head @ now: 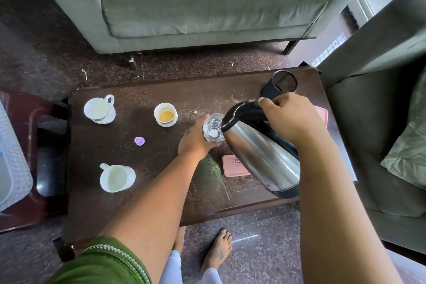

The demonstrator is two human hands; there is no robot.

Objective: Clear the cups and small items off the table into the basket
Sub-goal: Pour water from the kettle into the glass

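Observation:
My left hand (196, 139) grips a clear glass (213, 128) standing on the dark wooden table (147, 203). My right hand (290, 119) holds the black handle of a steel kettle (265, 157), tilted with its spout against the glass rim. Three white cups stand to the left: one with a handle at the far left (100, 109), one holding yellowish liquid (165, 115), one near the front (116, 177). A small purple cap (139, 141) lies between them. A white basket (11, 163) shows at the left edge.
A black mesh holder (282, 84) stands at the table's far right corner. A pink lid (234, 166) lies under the kettle, beside green crumbs (212, 166). Grey sofas border the far side (207, 7) and the right (380, 76). My bare feet (217, 251) are below the table's front edge.

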